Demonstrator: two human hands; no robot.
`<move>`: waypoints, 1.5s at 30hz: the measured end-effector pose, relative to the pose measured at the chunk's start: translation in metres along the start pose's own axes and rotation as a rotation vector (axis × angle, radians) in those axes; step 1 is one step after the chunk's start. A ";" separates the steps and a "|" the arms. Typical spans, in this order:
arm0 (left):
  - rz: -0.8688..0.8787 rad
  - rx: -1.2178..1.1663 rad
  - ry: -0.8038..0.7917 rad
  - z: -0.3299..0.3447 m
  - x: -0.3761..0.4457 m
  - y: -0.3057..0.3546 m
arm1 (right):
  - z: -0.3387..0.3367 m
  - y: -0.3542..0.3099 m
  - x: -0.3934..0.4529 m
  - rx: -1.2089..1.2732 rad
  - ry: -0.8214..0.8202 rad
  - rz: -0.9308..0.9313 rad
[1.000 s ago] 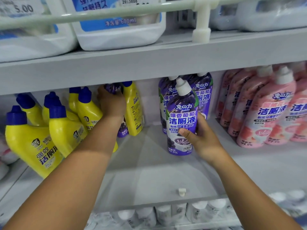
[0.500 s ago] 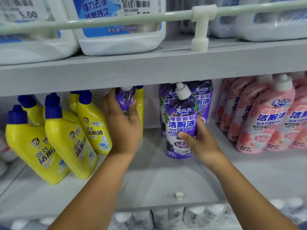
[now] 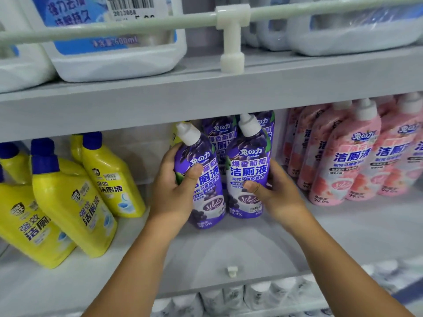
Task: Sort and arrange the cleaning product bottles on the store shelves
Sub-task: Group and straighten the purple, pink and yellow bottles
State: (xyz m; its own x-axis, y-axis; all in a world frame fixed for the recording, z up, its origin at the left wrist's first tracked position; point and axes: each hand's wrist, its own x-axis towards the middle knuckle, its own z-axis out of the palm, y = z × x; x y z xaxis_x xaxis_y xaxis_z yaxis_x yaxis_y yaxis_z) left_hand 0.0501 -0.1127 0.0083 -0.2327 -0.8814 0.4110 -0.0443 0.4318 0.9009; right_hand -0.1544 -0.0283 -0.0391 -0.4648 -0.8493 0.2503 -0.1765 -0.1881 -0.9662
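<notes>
Two grey shelves fill the view: the upper shelf (image 3: 229, 97) at twelve o'clock carries at least three white jugs, the clearest being the blue-labelled jug (image 3: 114, 40) at eleven o'clock, behind a pale guard rail (image 3: 114, 26) with one white bracket (image 3: 231, 40); the middle shelf (image 3: 229, 248) holds the sorted bottles; at nine o'clock stand about five yellow bottles (image 3: 73, 207) with blue caps, tilted, some hidden behind others; at three o'clock a pink row (image 3: 348, 161) shows at least four bottles, the edge cutting off more; at centre are four purple bottles, two at the back (image 3: 219, 131) partly blocked by the two in front; the left hand (image 3: 176, 188) curls round the left purple bottle (image 3: 203, 177), thumb across its label, bottle leaning and just beside its neighbour; the right hand (image 3: 277, 193) grips the right purple bottle (image 3: 249, 170), upright on the shelf; one yellow bottle peeks behind the left bottle's cap; at six o'clock a small white peg (image 3: 231, 271) sits on the shelf lip, and white caps (image 3: 251, 294) crowd the shelf below.
</notes>
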 end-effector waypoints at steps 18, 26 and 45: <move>-0.059 0.187 -0.103 0.049 0.001 -0.033 | -0.051 0.026 0.029 -0.354 0.105 -0.065; -0.062 0.211 -0.074 0.058 0.004 -0.034 | -0.049 0.029 0.036 -0.228 0.097 -0.036; -0.052 0.922 0.119 0.035 0.060 -0.052 | -0.047 0.056 0.032 -0.157 0.084 -0.079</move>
State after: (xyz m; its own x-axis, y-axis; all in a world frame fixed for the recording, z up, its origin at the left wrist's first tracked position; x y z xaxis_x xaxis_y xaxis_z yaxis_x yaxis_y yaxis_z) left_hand 0.0045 -0.1816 -0.0186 -0.1098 -0.8958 0.4308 -0.8179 0.3277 0.4729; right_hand -0.2201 -0.0429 -0.0822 -0.5140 -0.7895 0.3355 -0.3455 -0.1674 -0.9234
